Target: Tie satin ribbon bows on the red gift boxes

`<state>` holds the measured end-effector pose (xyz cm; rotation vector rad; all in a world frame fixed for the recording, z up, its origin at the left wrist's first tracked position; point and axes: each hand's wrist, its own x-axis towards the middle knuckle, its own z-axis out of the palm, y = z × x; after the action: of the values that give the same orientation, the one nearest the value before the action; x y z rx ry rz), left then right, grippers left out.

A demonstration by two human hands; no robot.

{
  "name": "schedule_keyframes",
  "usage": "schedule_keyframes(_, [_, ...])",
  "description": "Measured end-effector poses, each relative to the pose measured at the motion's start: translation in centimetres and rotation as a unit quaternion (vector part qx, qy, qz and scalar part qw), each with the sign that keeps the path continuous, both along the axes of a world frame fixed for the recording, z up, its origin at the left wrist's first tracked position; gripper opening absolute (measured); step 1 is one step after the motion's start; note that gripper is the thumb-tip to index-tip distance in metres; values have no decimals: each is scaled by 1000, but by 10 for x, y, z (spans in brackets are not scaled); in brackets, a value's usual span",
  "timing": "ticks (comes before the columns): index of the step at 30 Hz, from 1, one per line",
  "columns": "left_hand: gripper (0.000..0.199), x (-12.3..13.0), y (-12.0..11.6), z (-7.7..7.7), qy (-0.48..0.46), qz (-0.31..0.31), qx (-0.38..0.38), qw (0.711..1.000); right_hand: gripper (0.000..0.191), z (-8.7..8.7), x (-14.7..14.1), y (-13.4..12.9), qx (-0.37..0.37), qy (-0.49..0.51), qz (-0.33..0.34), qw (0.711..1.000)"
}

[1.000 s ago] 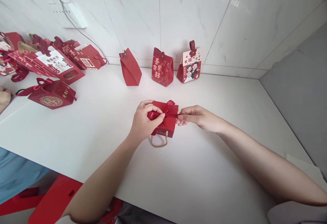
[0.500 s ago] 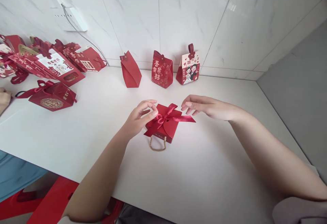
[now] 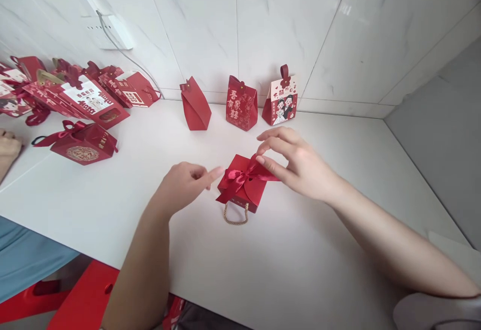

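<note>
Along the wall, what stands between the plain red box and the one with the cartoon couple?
A red box with pale lettering stands between them, as the head view shows.

We are facing a far wall (image 3: 199,24) of veined tiles, glare showing at right. A grey cable (image 3: 122,56) is running past a socket panel (image 3: 117,31), far left. A grey partition (image 3: 443,134) is bordering our white desk (image 3: 319,270) at right; a red stool (image 3: 80,302) is standing near left.

Glossy satin ribbon (image 3: 235,177), smooth card box (image 3: 256,187), rough cord handle (image 3: 236,223), shiny wall tiles (image 3: 199,19), smooth white tabletop (image 3: 319,270)
</note>
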<state>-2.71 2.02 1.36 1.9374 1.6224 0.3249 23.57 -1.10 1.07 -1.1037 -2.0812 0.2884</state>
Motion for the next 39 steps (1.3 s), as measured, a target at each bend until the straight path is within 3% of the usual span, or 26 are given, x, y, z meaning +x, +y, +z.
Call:
schedule_keyframes(3, [47, -10, -2, 8, 45, -80, -132, 987, 15, -8, 4, 13, -81, 41, 52, 995])
schedule_keyframes(6, [51, -2, -3, 5, 1, -110, -171, 979, 14, -15, 3, 19, -141, 51, 104, 983])
schedule_keyframes(15, [42, 26, -2, -16, -140, -82, -84, 983, 7, -21, 7, 20, -136, 19, 69, 988])
schedule_keyframes(23, [42, 29, -7, -10, -172, -87, -104, 976, 4, -23, 11, 20, -111, -8, 28, 993])
schedule_keyframes(34, [35, 24, -20, -4, -128, -81, -107, 983, 6, -22, 13, 19, -108, -14, 31, 994])
schedule_keyframes(37, [33, 15, -29, 7, -56, -102, -94, 989, 9, -17, 16, 19, -126, 4, 71, 989])
schedule_keyframes(39, [32, 8, -36, 21, 14, -78, -51, 996, 17, -11, 21, 18, -163, 23, 94, 982])
